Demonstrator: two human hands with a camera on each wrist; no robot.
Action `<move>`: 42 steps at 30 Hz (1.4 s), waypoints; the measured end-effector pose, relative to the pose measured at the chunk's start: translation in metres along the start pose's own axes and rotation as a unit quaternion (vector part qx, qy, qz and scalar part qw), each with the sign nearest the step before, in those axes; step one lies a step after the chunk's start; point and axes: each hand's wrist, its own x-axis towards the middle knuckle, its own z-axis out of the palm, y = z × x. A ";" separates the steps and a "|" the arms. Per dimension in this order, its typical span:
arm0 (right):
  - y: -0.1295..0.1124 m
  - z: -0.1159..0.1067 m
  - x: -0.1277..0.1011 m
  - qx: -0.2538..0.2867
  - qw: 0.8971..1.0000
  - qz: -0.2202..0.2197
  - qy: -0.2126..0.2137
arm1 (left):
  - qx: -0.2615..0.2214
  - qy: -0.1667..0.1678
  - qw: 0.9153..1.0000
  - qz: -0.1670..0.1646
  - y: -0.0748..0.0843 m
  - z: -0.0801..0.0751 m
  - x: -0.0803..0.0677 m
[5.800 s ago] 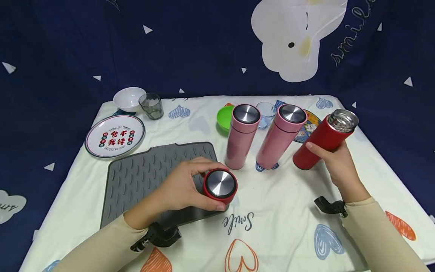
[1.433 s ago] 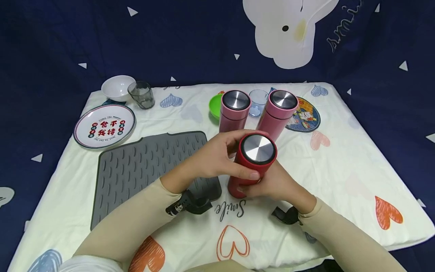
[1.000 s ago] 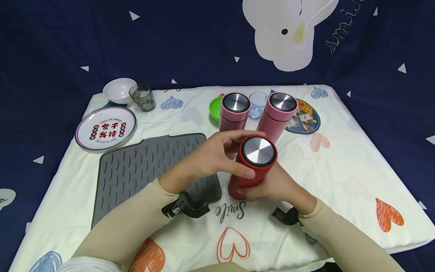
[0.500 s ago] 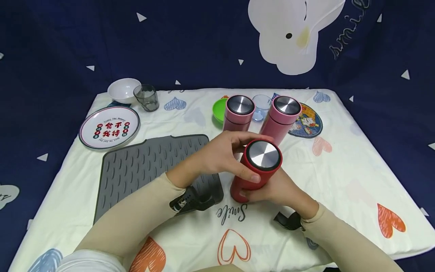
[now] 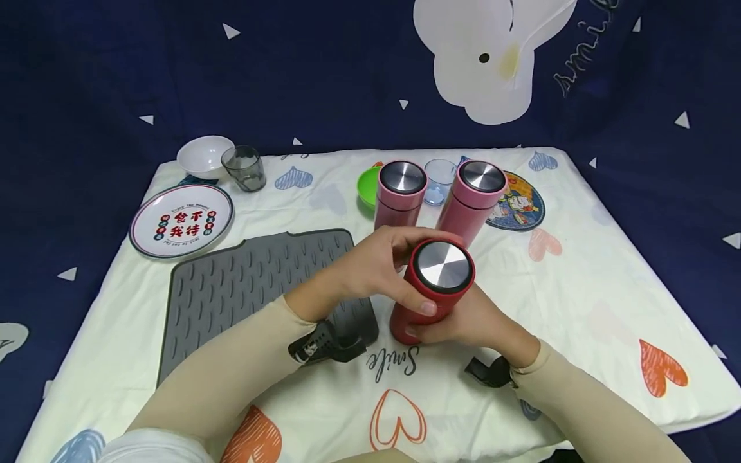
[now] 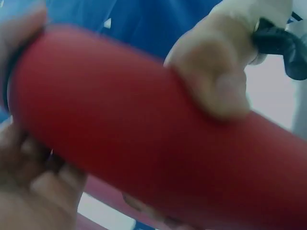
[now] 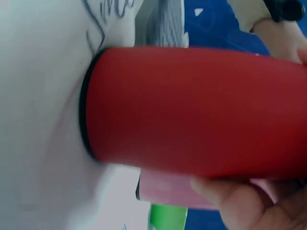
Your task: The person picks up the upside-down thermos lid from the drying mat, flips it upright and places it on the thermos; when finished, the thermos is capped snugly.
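A red thermos bottle [image 5: 407,319] stands slightly tilted in front of me, its steel-topped lid [image 5: 444,265] seated on the mouth. My left hand [image 5: 370,263] grips it round the lid end, thumb on the near side and fingers over the far side. Lower down, my right hand [image 5: 471,321] is wrapped round the body from the right. In the right wrist view the thermos base [image 7: 91,103] is right at the white cloth. Just behind the hands are two pink thermos bottles, a left one [image 5: 399,209] and a right one [image 5: 466,209].
A grey ridged mat [image 5: 231,289] lies left, partly under my left arm. Behind it are a patterned plate [image 5: 150,225], a white bowl [image 5: 202,154] and a dark glass [image 5: 246,170]. A green bowl [image 5: 366,186], clear glass [image 5: 437,186] and round coaster [image 5: 523,206] sit behind the pink bottles.
Since the oldest frame, the open red thermos has come in from the right and the lid from the left, and they are joined at the centre. Lately the left fingers have shifted only slightly.
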 end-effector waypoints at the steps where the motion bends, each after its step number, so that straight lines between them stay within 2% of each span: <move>1: -0.001 0.000 0.001 0.002 1.000 -0.002 -0.003 | -0.013 -0.021 1.000 -0.001 -0.002 -0.004 0.002; 3: -0.007 0.000 0.003 0.007 1.000 -0.003 -0.006 | -0.015 -0.048 0.999 0.004 -0.003 -0.010 0.005; 5: -0.015 -0.001 0.004 0.014 1.000 -0.001 -0.006 | 0.007 -0.057 0.998 0.009 0.000 -0.012 0.005; 7: -0.019 -0.006 0.000 0.022 1.000 0.000 -0.005 | 0.055 -0.042 0.998 0.003 0.005 -0.010 0.000; 9: -0.017 -0.018 -0.009 0.013 1.000 -0.002 0.003 | 0.118 -0.024 0.993 -0.012 0.012 -0.008 -0.010; 12: 0.002 -0.048 -0.026 -0.008 0.999 0.001 0.039 | 0.204 -0.016 0.978 -0.037 0.018 -0.009 -0.032; 14: 0.014 -0.072 -0.035 -0.032 0.997 0.019 0.072 | 0.252 -0.032 0.966 -0.051 0.019 -0.014 -0.048; 16: 0.025 -0.095 -0.039 -0.048 0.992 0.046 0.111 | 0.278 -0.053 0.957 -0.070 0.016 -0.019 -0.063; 19: 0.039 -0.122 -0.034 -0.076 0.980 0.095 0.157 | 0.304 -0.085 0.941 -0.123 0.014 -0.026 -0.081; 23: 0.051 -0.142 -0.020 -0.084 0.966 0.155 0.188 | 0.317 -0.116 0.922 -0.188 0.011 -0.029 -0.096; 27: 0.058 -0.151 -0.011 -0.080 0.958 0.194 0.196 | 0.332 -0.138 0.907 -0.219 0.007 -0.029 -0.101; 29: 0.061 -0.154 -0.011 -0.063 0.959 0.196 0.194 | 0.338 -0.144 0.902 -0.228 0.004 -0.030 -0.104; 32: 0.065 -0.157 -0.013 0.020 0.969 0.167 0.183 | 0.343 -0.149 0.898 -0.232 0.002 -0.031 -0.108; 36: 0.069 -0.158 -0.015 0.117 0.971 0.139 0.157 | 0.342 -0.150 0.895 -0.245 0.003 -0.031 -0.113; 38: 0.071 -0.158 -0.015 0.109 0.971 0.149 0.150 | 0.338 -0.151 0.895 -0.250 0.002 -0.031 -0.115; 39: 0.071 -0.157 -0.016 0.088 0.972 0.160 0.147 | 0.336 -0.150 0.896 -0.250 0.001 -0.031 -0.115; 42: 0.069 -0.156 -0.023 0.015 0.972 0.197 0.126 | 0.321 -0.137 0.904 -0.246 0.000 -0.033 -0.117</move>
